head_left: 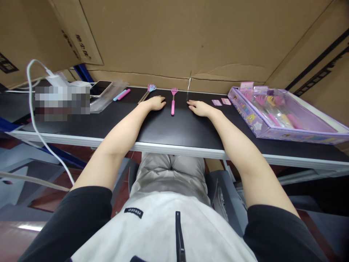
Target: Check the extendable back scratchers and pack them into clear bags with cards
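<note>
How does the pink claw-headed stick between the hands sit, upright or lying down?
Lying down: the pink claw-headed stick stretches along the black tabletop, claw pointing away, handle nearer the person.

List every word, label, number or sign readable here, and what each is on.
"VERSED", upside down: black label on the pale garment.
Too blurred to read: characters on the left cardboard and right cardboard.
Too small to read: print on the purple display box and small cards.
</note>
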Demonstrator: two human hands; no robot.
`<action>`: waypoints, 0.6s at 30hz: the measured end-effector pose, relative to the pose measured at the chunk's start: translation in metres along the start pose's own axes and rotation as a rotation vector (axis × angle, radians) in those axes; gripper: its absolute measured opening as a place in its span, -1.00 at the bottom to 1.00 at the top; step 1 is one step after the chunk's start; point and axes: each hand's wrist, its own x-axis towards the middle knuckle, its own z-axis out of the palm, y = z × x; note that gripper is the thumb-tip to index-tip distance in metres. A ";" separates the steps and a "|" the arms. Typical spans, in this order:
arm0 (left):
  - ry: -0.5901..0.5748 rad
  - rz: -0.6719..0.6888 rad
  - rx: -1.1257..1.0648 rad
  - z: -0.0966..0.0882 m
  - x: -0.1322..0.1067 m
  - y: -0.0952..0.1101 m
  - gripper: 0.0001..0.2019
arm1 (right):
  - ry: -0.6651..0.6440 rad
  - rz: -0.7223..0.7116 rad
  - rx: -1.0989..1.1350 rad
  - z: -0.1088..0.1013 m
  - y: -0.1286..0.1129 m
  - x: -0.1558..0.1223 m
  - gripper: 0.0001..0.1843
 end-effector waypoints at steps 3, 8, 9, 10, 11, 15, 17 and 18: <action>0.064 -0.014 -0.042 0.003 0.003 -0.002 -0.42 | 0.006 -0.010 0.004 0.002 0.002 0.002 -0.40; 0.183 0.006 -0.151 0.006 0.004 0.004 -0.44 | 0.016 -0.021 0.006 0.004 0.006 0.005 -0.41; 0.197 0.028 -0.165 0.006 0.003 0.007 -0.44 | 0.014 -0.019 0.007 0.003 0.006 0.004 -0.41; 0.209 0.050 -0.174 0.006 0.002 0.010 -0.43 | 0.011 -0.017 0.004 0.003 0.005 0.004 -0.40; 0.217 0.074 -0.180 0.006 0.002 0.014 -0.43 | 0.007 -0.013 0.000 0.003 0.004 0.004 -0.40; 0.196 0.187 -0.177 0.009 0.001 0.025 -0.37 | 0.006 -0.004 -0.007 0.001 0.001 0.002 -0.39; 0.155 0.239 -0.161 0.011 0.002 0.029 -0.35 | 0.013 -0.009 -0.003 0.001 0.000 0.002 -0.40; 0.125 0.255 -0.147 0.012 0.002 0.031 -0.35 | 0.012 -0.013 -0.003 0.001 0.000 0.001 -0.40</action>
